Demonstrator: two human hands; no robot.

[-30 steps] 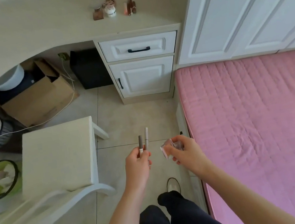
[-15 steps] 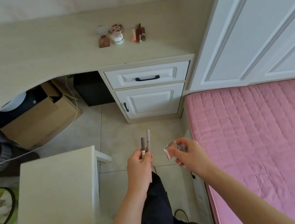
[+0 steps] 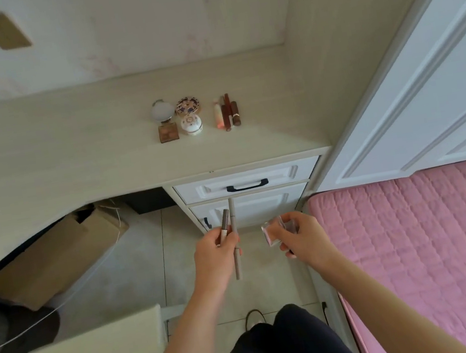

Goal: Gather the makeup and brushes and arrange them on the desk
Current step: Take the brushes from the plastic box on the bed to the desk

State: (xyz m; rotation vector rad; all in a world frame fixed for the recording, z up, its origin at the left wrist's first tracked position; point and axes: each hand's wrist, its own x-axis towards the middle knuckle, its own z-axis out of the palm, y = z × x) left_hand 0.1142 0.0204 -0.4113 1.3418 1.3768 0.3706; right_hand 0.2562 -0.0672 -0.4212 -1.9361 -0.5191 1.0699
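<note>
The bed (image 3: 420, 237) is pink, quilted in a grid. The bench (image 3: 68, 160) is pale beige wood grain; toward its right edge lie a brown compact (image 3: 168, 132), a navy-and-gold patterned lid (image 3: 188, 106), a white flowered jar (image 3: 191, 124) and red-brown tubes (image 3: 228, 112). The handle (image 3: 247, 186) is black, the pencils (image 3: 231, 213) taupe, and the case (image 3: 272, 233) clear and pink.

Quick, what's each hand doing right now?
Left hand: grips two slim beige makeup pencils.
Right hand: holds a small clear square compact.

On the desk (image 3: 68, 160), the compacts (image 3: 187, 106) lay just left of the tubes (image 3: 227, 112), above the drawers (image 3: 274, 174), with a box (image 3: 55, 261) under it and the bed (image 3: 423, 252) at right.
</note>
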